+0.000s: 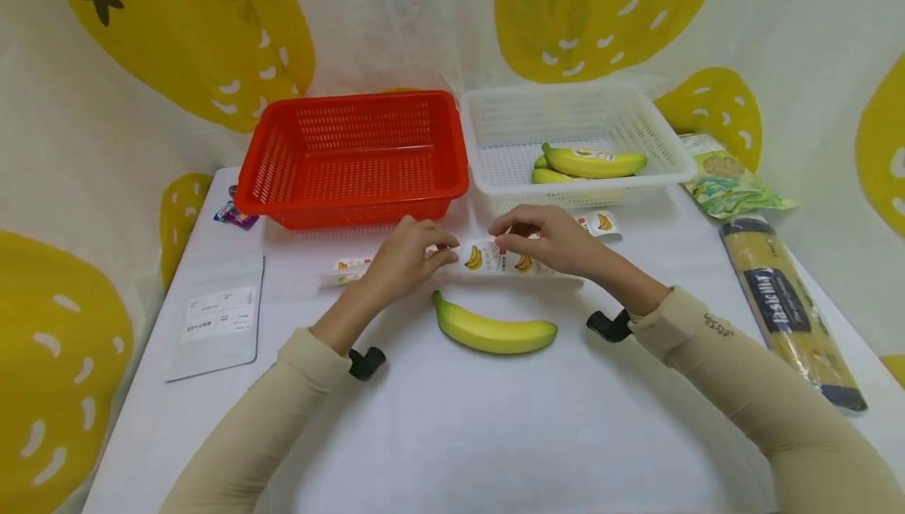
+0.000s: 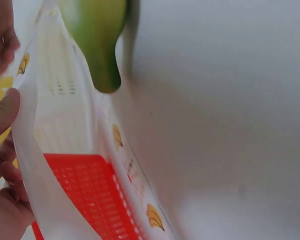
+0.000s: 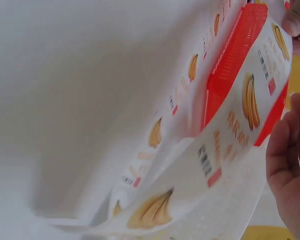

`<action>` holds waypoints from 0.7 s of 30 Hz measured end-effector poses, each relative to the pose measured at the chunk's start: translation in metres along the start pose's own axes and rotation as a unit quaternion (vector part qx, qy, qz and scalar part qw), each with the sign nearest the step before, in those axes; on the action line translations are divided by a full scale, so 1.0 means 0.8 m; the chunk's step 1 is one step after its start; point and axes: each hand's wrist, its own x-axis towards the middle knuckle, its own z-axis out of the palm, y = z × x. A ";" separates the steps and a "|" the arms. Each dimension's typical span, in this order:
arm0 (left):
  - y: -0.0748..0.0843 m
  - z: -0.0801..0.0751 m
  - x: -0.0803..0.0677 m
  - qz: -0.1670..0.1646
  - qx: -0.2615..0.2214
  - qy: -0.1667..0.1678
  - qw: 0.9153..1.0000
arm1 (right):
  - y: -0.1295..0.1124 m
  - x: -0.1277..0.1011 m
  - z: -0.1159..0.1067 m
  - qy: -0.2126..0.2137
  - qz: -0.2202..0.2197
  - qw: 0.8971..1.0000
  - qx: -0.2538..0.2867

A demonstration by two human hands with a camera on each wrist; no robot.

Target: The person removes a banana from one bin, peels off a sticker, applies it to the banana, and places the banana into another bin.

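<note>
My left hand [image 1: 406, 258] pinches a long strip of banana stickers [image 1: 481, 256], its thumb [image 2: 5, 112] on the strip's edge in the left wrist view. The white strip is printed with yellow bananas and small lettering, and it bends back on itself in a loop. My right hand [image 1: 547, 237] is at the strip's upper edge in the head view. In the right wrist view its fingers [image 3: 280, 150] are loosely bent, a little apart from the strip, with nothing visible in them. A yellow banana [image 1: 495, 329] with green tips lies on the table just nearer than the strip.
A red basket [image 1: 353, 203] stands at the back left, beside a white basket [image 1: 587, 193] holding several bananas [image 1: 597, 163], one with a sticker. At the right lie a green-and-white bag [image 1: 728, 176] and a pasta pack [image 1: 792, 310]. A white pouch [image 1: 215, 317] and small purple packet [image 1: 236, 215] lie left.
</note>
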 end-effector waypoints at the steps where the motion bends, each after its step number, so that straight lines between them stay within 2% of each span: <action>1: 0.002 0.000 -0.001 0.008 -0.002 0.008 1.000 | -0.003 0.004 0.001 0.000 -0.005 1.000 -0.015; 7: 0.012 0.002 -0.004 0.036 -0.016 0.036 0.999 | -0.009 0.013 0.015 -0.010 -0.017 0.999 -0.047; 16: 0.011 0.004 -0.008 0.011 -0.067 0.021 0.997 | -0.008 0.012 0.026 0.005 -0.034 0.999 -0.034; 21: 0.009 0.006 -0.009 -0.005 -0.076 0.008 0.997 | -0.005 0.012 0.031 0.017 -0.042 0.998 -0.031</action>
